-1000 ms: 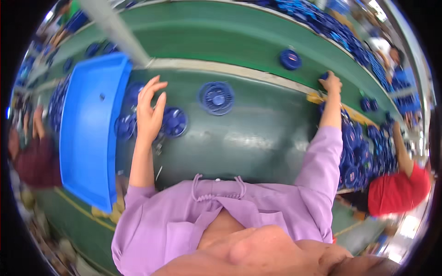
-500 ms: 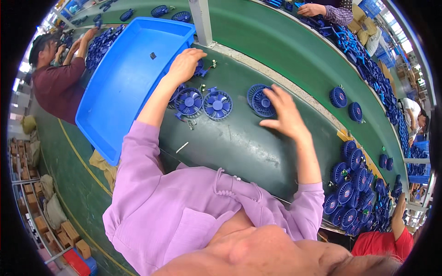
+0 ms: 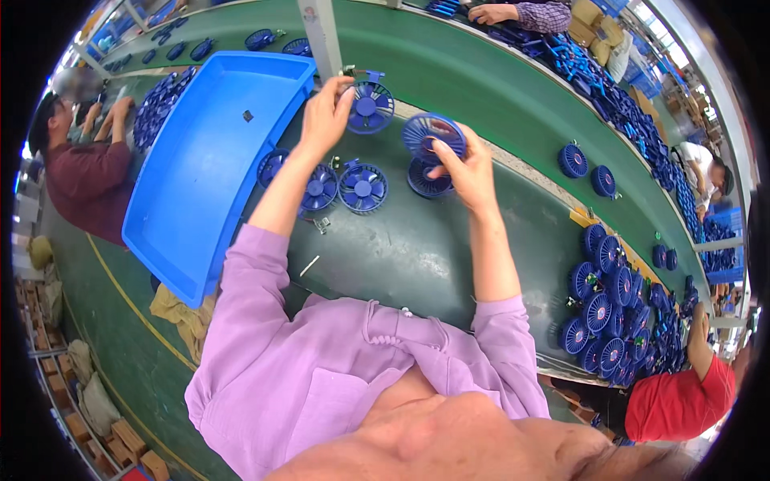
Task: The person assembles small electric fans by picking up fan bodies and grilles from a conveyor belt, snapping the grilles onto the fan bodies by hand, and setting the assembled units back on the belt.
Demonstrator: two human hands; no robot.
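Observation:
A blue fan half with its blades and a small circuit board (image 3: 370,111) is held up by its rim in my left hand (image 3: 325,116), thumb and fingers closed on its left side. In my right hand (image 3: 469,167) is a round blue fan grille (image 3: 430,132), pinched at its edge and tilted. Just below that grille, another blue grille (image 3: 431,183) lies on the dark green worktop (image 3: 385,264). Nearer me, several bladed fan halves lie in a row, among them one fan half (image 3: 363,189) with a loose board beside it.
A large blue tray (image 3: 180,168) stands at the left with a small dark piece (image 3: 248,115) inside. At the right is a heap of blue fans (image 3: 605,309). Beyond a grey post (image 3: 321,36) runs a green conveyor (image 3: 497,96) carrying fans. Co-workers sit left, right and across.
My left hand has lifted the fan half off the worktop, to the right. My right hand, open before, has picked up the upper grille and moved it left and away from me.

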